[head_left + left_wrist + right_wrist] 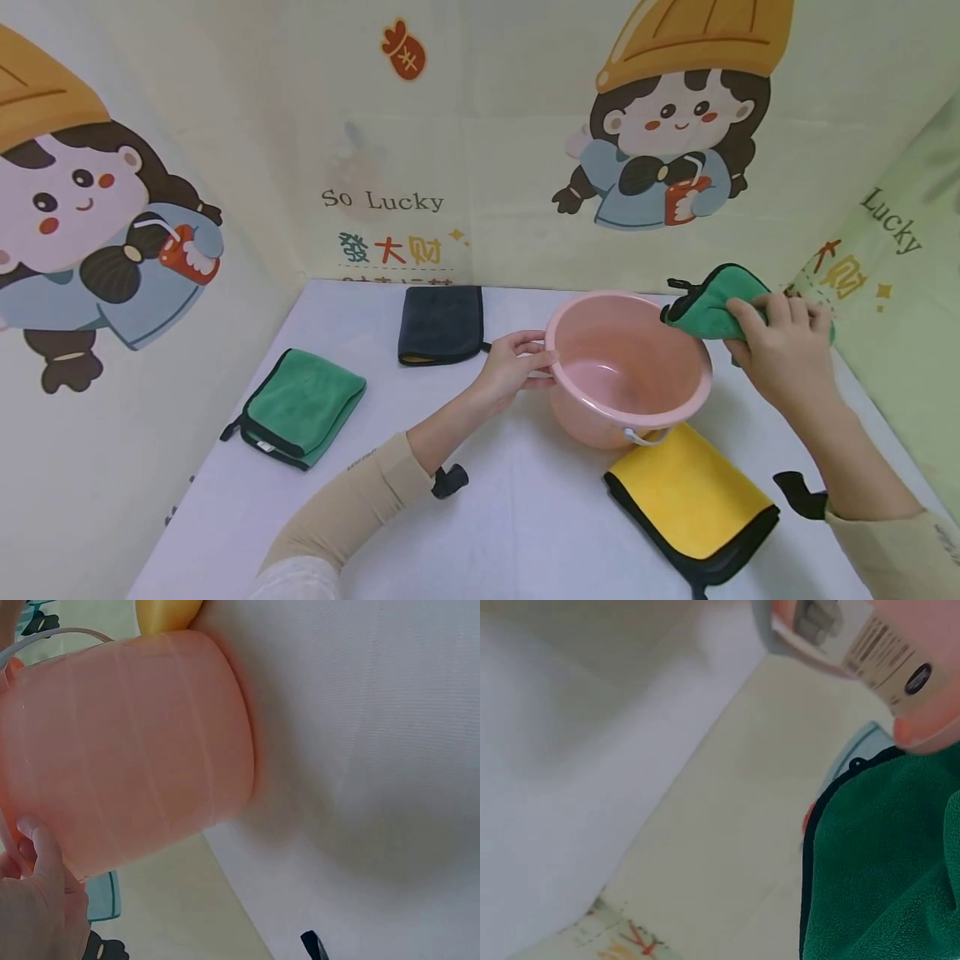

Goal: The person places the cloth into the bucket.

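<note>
A pink bucket (577,423) stands upright on the table, its inside visible from above. My left hand (513,368) grips the bucket's left rim; in the left wrist view the thumb lies against the outer wall (135,742). Over at the right rim, my right hand (787,350) holds a folded green towel (708,307) with black edging. One end of this towel overlaps the rim, and it hides part of the fingers. The right wrist view shows the towel (885,855) close to the bucket's labelled side (900,660).
A yellow towel (690,496) with black edging lies in front of the bucket, partly behind its handle (647,438). Another folded green towel (303,404) lies at the left, and a dark grey one (441,325) at the back. Printed cloth walls surround the white table (465,542).
</note>
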The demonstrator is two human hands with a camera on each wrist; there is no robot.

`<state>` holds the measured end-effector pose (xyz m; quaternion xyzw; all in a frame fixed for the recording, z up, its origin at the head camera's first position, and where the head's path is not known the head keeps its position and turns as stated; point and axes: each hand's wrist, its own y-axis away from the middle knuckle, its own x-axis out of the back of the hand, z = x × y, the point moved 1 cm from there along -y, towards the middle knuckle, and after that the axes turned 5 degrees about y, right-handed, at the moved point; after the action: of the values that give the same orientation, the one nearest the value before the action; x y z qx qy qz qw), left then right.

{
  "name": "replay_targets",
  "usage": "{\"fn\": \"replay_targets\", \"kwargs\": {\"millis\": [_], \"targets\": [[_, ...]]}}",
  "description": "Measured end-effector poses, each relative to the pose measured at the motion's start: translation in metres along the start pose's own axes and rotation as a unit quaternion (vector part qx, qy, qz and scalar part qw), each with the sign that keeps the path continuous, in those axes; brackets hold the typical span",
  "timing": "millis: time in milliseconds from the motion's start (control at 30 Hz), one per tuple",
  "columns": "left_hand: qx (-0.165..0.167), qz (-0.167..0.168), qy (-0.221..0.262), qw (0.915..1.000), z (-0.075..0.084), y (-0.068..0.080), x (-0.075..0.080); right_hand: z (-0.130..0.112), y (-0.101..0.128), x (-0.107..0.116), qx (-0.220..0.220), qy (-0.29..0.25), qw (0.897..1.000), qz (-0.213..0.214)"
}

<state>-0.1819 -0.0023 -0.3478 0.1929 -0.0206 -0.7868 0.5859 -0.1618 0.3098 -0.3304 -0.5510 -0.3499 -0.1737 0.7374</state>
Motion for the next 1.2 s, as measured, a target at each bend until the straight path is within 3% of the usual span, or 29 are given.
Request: {"fn": "replay_targets", "kwargs": {"millis": [333, 533, 867, 1200], "targets": [[-0.001, -0.005, -0.003, 1.0000, -0.001, 0.000, 0.001, -0.029, -0.012, -0.006, 0.098, -0.012, 0.995, -0.005], [0.000, -0.001, -0.007, 1.0000, -0.002, 0.000, 0.001, -0.041, -0.014, -0.012, 0.144, -0.011, 0.988, -0.053], [0.009, 0.009, -0.019, 0.9997, -0.001, 0.001, -0.001, -0.053, -0.016, -0.020, 0.171, -0.014, 0.975, -0.141], [0.012, 0.014, -0.030, 0.9994, 0.000, 0.001, 0.000, -0.064, -0.024, -0.027, 0.215, -0.022, 0.960, -0.178]]}}
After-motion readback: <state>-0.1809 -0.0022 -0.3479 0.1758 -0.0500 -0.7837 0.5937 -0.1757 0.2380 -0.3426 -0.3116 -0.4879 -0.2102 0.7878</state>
